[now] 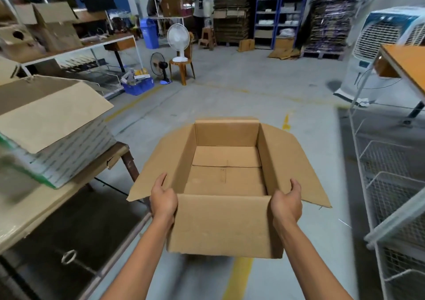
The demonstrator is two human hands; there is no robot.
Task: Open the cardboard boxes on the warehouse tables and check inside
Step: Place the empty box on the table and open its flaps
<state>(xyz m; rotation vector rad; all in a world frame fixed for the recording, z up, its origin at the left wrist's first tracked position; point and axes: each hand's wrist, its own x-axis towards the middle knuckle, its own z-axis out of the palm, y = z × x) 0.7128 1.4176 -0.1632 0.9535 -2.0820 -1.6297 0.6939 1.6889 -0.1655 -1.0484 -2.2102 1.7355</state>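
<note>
Both the left hand [163,199] and right hand [286,204] are curled round the sides of the box [226,226], held up over the floor [230,97]. Flaps splayed out, bottom showing.

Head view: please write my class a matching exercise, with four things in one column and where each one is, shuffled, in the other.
Things:
1. open cardboard box
2. white fan
3. blue crate
4. air cooler

Places:
A. on the brown stool
B. on the floor at the far right
C. held between the left hand and the right hand
D. on the floor, left of the black fan

Pairs: 1-C, 2-A, 3-D, 4-B.
</note>
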